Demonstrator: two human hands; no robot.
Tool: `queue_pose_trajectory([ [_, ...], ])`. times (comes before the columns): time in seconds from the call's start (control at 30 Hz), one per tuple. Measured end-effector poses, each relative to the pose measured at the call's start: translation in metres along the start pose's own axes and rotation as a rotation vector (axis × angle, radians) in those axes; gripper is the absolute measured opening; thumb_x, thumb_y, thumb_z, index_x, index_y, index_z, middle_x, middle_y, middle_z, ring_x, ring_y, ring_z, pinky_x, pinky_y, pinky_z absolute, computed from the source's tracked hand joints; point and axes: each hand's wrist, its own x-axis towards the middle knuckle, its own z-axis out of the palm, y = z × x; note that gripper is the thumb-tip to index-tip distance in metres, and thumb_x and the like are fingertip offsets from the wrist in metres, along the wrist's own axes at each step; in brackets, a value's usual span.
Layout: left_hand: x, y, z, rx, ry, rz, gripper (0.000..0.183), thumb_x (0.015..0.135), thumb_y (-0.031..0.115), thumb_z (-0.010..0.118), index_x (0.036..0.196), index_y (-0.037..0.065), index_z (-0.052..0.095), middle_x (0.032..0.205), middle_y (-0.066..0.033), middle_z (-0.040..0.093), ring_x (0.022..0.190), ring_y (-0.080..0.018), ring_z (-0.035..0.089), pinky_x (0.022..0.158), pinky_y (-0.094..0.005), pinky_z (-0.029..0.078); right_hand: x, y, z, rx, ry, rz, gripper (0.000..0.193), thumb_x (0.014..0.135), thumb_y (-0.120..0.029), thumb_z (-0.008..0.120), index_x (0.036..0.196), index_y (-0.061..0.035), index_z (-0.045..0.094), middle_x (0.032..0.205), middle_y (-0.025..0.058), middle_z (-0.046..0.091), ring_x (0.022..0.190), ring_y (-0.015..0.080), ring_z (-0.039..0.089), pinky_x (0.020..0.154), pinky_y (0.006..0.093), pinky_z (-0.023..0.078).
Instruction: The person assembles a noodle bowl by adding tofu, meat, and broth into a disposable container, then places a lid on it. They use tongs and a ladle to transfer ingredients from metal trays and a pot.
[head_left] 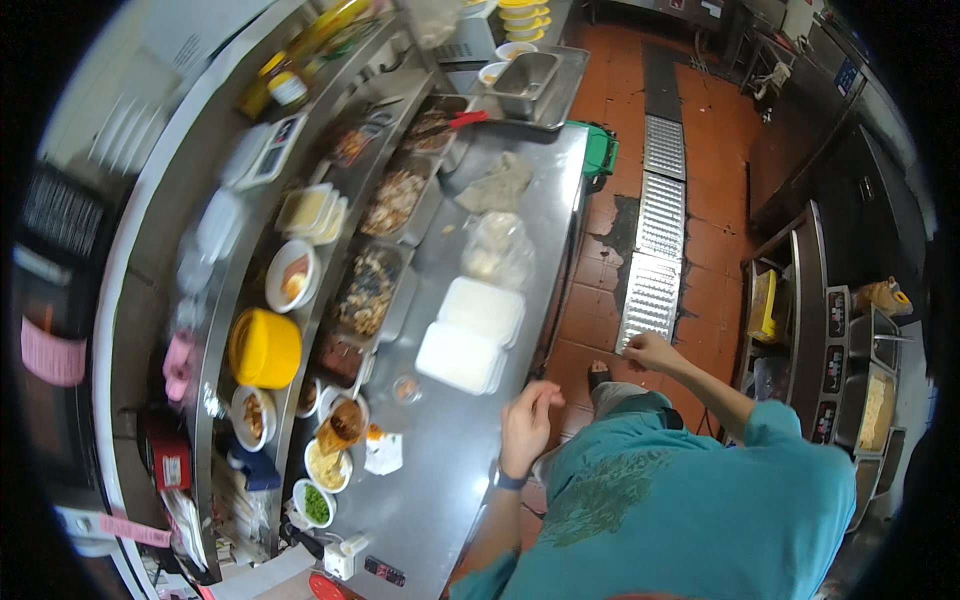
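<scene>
My left hand point(528, 428) hovers by the front edge of the steel counter point(440, 480), its fingers bent but apart and holding nothing I can see. Off the counter, above the floor, is my right hand point(650, 352); its fingers curl together and nothing shows in them. Nearest to my left hand lies a white takeout box point(458, 357), opened flat with both halves bare. Beyond it sit a clear plastic bag point(497, 248) and a crumpled grey cloth point(497, 184). A small clear cup point(405, 389) and a white paper slip point(384, 453) are on the counter too.
Steel pans of chopped food point(368, 290) line the counter's left side, with bowls of chopped greens point(317, 505) and pale shreds point(328, 468) nearer. Shelves above hold a yellow container point(265, 348) and a scale point(275, 150). A floor grate point(655, 290) runs alongside; cooking equipment point(835, 340) stands right.
</scene>
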Motion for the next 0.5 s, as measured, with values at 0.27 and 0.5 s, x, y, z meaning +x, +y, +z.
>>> queue_pose_trajectory([
  [0.27, 0.254, -0.001, 0.171, -0.174, -0.217, 0.023, 0.021, 0.094, -0.003, 0.047, 0.097, -0.003, 0.068, 0.092, -0.0095, 0.073, 0.081, -0.017, 0.069, 0.074, -0.0285, 0.055, 0.056, 0.113, -0.135, 0.602, 0.219, -0.019, 0.019, 0.095, -0.017, 0.06, 0.094, 0.0012, 0.065, 0.072, 0.0051, 0.066, 0.064, 0.0111, 0.062, 0.057, 0.0273, 0.05],
  [0.5, 0.538, -0.031, 0.178, 0.613, 0.018, 0.356, 0.026, 0.082, 0.029, 0.076, 0.077, 0.005, 0.069, 0.069, -0.0146, 0.068, 0.062, -0.0293, 0.067, 0.058, -0.0394, 0.051, 0.154, 0.134, -0.223, 0.703, 0.178, -0.058, 0.02, 0.096, -0.018, 0.061, 0.099, 0.0017, 0.065, 0.073, 0.0036, 0.064, 0.059, 0.0075, 0.056, 0.054, 0.0237, 0.047],
])
